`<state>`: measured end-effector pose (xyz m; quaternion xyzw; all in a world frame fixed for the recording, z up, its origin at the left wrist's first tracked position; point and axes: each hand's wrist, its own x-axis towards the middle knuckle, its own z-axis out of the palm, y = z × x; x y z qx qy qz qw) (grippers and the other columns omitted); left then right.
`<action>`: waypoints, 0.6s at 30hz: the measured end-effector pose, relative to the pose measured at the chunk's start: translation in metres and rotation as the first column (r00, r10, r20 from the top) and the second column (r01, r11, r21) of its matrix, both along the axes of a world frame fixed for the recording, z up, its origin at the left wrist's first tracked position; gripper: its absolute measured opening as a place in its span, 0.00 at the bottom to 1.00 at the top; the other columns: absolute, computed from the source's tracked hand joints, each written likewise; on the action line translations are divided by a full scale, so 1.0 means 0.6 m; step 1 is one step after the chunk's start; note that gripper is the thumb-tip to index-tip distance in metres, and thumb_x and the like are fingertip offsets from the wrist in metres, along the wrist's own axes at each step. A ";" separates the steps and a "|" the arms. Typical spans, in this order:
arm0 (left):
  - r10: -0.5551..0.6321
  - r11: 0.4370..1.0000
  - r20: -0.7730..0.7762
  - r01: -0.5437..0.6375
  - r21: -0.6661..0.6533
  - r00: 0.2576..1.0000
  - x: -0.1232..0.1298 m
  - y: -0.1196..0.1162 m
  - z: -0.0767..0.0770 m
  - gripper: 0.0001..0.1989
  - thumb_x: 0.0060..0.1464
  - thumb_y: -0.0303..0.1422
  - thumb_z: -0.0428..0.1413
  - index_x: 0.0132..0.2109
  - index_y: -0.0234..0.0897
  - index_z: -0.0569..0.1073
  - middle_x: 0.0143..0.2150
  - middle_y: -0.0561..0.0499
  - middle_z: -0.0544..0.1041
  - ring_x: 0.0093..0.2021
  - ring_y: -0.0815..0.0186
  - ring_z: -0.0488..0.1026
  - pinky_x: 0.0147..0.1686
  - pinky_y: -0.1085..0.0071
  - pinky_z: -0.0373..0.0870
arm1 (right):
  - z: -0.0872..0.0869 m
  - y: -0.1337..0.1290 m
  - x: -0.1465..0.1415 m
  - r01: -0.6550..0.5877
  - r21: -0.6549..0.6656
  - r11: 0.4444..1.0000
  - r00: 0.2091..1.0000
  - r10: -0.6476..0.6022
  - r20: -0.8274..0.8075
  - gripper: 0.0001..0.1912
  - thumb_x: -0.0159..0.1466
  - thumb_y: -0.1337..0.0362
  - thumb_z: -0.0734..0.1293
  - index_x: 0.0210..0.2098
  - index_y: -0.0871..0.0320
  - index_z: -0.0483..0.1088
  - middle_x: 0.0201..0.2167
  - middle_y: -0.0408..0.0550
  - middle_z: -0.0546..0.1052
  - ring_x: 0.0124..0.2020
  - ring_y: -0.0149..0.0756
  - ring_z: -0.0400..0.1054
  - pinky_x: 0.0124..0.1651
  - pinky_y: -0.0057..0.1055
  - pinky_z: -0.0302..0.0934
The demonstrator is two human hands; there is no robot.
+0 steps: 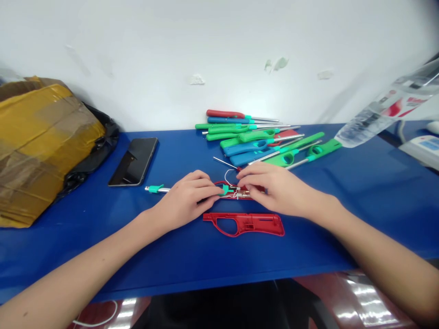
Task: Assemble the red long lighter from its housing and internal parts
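Red casing, likely light, stiff: take its rim! Left hand nine o'clock, right hand three, fingers bent, pinch unclear.

No legible text; bottle label too blurred for reading

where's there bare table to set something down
Bare blue table shows between the phone and lighter pile, in front of the loose red shell half, and right of the right hand, before the bottle. It's crowded at the pile and between right hand and left hand, amid casing parts.
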<state>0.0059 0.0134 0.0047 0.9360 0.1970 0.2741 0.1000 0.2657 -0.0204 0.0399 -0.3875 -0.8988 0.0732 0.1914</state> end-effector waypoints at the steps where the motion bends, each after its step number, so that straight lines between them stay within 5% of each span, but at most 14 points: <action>1: -0.008 1.000 -0.003 0.008 -0.002 1.000 0.000 0.000 0.000 0.09 0.63 0.29 0.55 0.48 0.35 0.78 0.40 0.47 0.79 0.45 0.61 0.69 0.46 0.64 0.73 | 0.000 0.000 0.000 -0.006 0.001 1.000 1.000 0.006 -0.001 0.12 0.66 0.69 0.62 0.40 0.59 0.78 0.46 0.53 0.79 0.47 0.43 0.74 0.50 0.40 0.70; 13: -0.019 1.000 -0.026 0.019 0.017 0.999 -0.003 0.002 -0.003 0.11 0.64 0.31 0.54 0.51 0.37 0.77 0.41 0.47 0.79 0.46 0.60 0.69 0.47 0.61 0.73 | 0.000 0.003 0.004 0.030 0.020 0.999 0.999 -0.029 -0.024 0.13 0.65 0.70 0.62 0.42 0.58 0.78 0.47 0.53 0.79 0.47 0.44 0.74 0.51 0.41 0.70; 18: -0.006 1.000 -0.034 0.006 0.010 0.999 -0.003 0.000 0.002 0.11 0.64 0.30 0.54 0.52 0.37 0.76 0.44 0.46 0.78 0.46 0.62 0.70 0.48 0.62 0.73 | -0.014 0.018 0.010 0.112 0.150 0.982 0.991 -0.100 -0.089 0.15 0.66 0.70 0.62 0.48 0.58 0.75 0.53 0.57 0.75 0.55 0.48 0.68 0.57 0.48 0.65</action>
